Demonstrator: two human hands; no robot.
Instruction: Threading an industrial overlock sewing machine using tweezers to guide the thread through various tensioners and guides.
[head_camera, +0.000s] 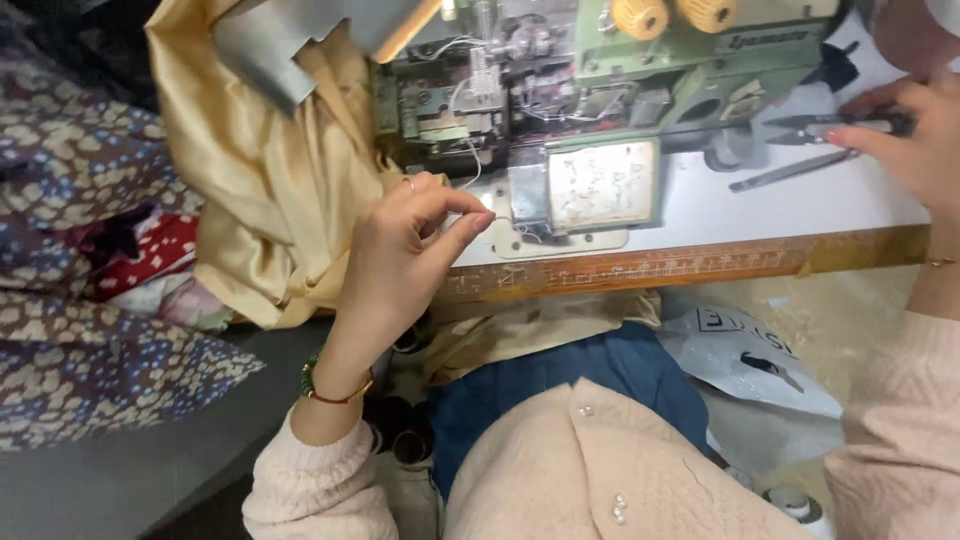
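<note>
the left hand (405, 250) hangs just off the bench's front edge, thumb and forefinger pinched narrow as if on a thread; whether they grip anything cannot be told. the right hand (915, 135) lies near the bench's right edge, fingers closed on small thread snips (822, 126). just beside them, toward the front, rest slim tweezers (790, 171). a green sewing machine (600, 90) fills the bench's back. golden fabric (270, 190) drapes over the left edge. a measuring strip (690, 265) lines the front edge.
</note>
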